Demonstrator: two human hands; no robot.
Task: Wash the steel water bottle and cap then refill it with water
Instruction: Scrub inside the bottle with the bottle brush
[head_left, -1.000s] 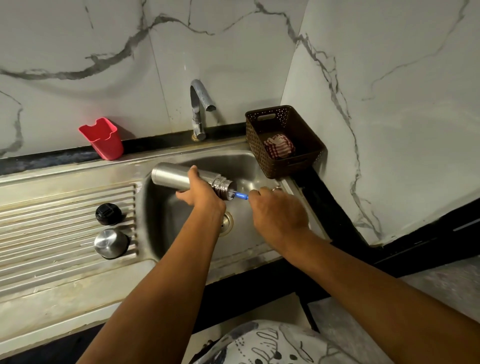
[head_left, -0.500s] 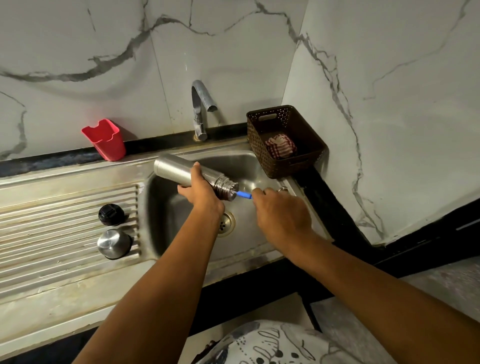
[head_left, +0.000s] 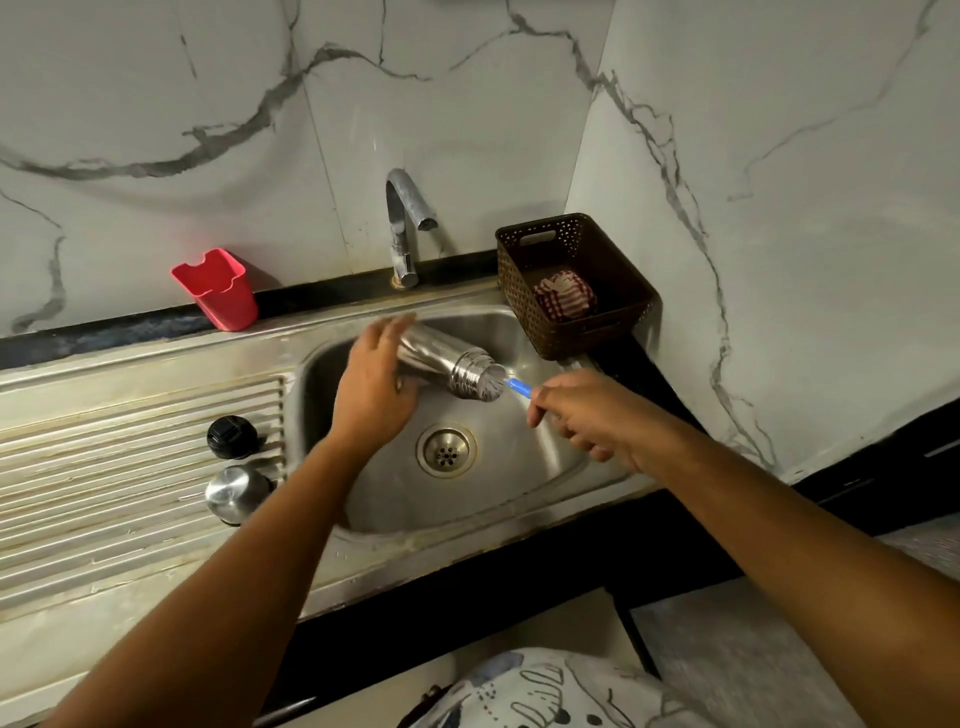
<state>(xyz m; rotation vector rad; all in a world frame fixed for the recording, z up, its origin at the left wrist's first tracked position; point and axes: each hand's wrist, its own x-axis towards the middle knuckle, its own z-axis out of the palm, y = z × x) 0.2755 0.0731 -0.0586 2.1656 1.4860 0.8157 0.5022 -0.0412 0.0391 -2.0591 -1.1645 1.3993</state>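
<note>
Head view, at the sink. Steel bottle (head_left: 441, 358) is held near-horizontal over the sink (head_left: 519, 483) basin, uncapped, mouth toward the person's right.

- Left hand (head_left: 374, 387) holds the barrel. The fingers are motion-blurred, so the grip looks loose at best and how far they wrap is not clear.
- Right hand (head_left: 587, 415) pinches the blue handle of a bottle brush (head_left: 518, 387), whose bristle end sits at the bottle mouth.
- Tap (head_left: 405, 223) shows no stream.
- Black cap (head_left: 232, 437) and steel lid (head_left: 236, 492) rest on the draining board (head_left: 104, 467), left of the basin and well apart from both hands.

Judgement on progress: an early-to-middle stage. The bottle is opened and its inside is being scrubbed. Still to do are rinsing the bottle, washing the cap pieces, refilling under the tap and closing up.
</note>
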